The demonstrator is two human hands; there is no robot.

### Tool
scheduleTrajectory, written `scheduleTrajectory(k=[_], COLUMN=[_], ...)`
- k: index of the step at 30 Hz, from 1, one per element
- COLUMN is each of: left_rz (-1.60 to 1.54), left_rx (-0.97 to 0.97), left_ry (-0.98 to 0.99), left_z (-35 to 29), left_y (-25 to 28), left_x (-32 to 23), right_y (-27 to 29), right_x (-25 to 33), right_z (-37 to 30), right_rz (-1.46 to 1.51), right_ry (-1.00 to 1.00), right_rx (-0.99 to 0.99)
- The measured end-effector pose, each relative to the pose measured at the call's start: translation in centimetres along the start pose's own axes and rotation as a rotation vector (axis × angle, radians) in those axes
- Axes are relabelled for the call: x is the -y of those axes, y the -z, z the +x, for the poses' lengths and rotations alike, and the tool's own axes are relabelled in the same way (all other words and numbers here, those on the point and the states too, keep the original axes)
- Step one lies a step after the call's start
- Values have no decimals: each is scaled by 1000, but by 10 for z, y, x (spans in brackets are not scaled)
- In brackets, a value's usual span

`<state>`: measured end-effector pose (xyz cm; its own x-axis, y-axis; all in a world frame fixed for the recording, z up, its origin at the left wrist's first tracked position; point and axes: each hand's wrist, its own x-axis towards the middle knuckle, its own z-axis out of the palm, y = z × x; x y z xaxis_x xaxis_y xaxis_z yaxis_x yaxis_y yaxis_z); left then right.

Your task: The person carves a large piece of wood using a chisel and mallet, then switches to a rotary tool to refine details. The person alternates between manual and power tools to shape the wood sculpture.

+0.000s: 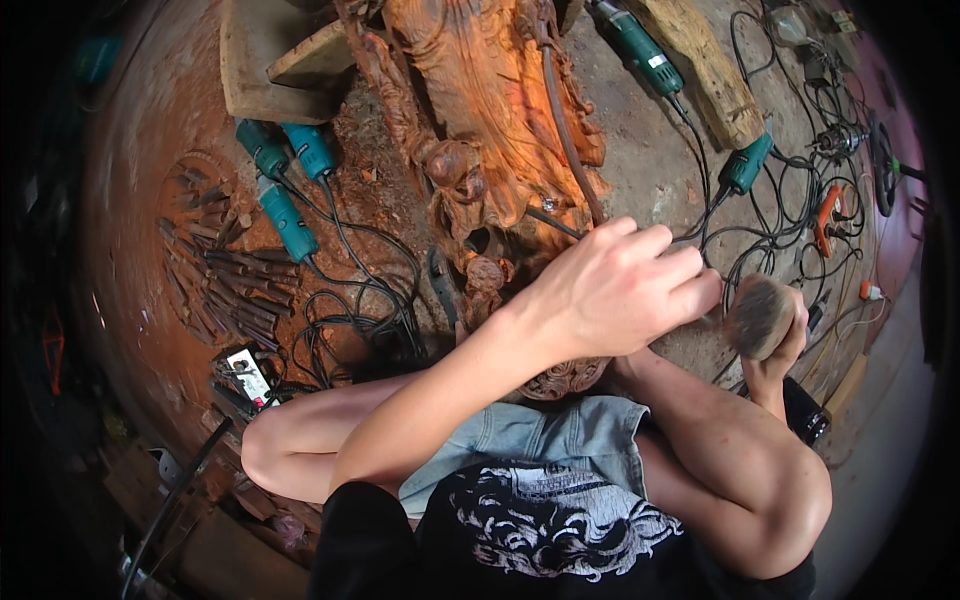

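Observation:
A large orange-brown wood carving (pixel 470 60) with deep folds and knobby relief runs from the top edge down toward my lap. My left hand (pixel 640 282) reaches across to the right, its fingers closed round a chisel (pixel 552 222). The dark shaft sticks out toward the carving, its tip at the wood near the lower right side; the handle is hidden in my fist. To the right, my right hand (pixel 790 345) grips a wooden mallet (pixel 758 317), whose round, worn face is turned up beside my left knuckles. The mallet's handle is mostly hidden.
Several teal power tools (pixel 288 220) with tangled black cords lie left of the carving, near a heap of chisels (pixel 235 280). A white power strip (pixel 250 376) is by my left knee. Right lie a green grinder (pixel 640 48), a timber block (pixel 705 70) and more cords.

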<state>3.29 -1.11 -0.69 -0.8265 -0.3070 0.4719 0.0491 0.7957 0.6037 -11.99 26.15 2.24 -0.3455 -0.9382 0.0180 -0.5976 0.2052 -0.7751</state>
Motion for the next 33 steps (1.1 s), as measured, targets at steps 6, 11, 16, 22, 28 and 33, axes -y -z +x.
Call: scheduleTrajectory(k=[6, 11, 16, 22, 28, 33], left_rz=[68, -79, -41, -132, -72, -65], left_rx=[-113, -133, -250, -314, -216, -165], left_ry=[-18, -2, -68, -67, -54, -49], left_z=[-8, -3, -3, -7, -11, -11], left_y=[-22, -16, -17, -16, -15, -12], left_x=[-22, -8, -4, -1, 4, 6], right_y=[10, 9, 8, -11, -17, -8], right_x=[-16, 6, 14, 4, 10, -18], right_z=[7, -18, -24, -10, -1, 28], right_rz=[-20, 4, 16, 43, 67, 24], right_ry=[-82, -74, -67, -20, 50, 1], right_rx=[-54, 0, 21, 50, 79, -39])
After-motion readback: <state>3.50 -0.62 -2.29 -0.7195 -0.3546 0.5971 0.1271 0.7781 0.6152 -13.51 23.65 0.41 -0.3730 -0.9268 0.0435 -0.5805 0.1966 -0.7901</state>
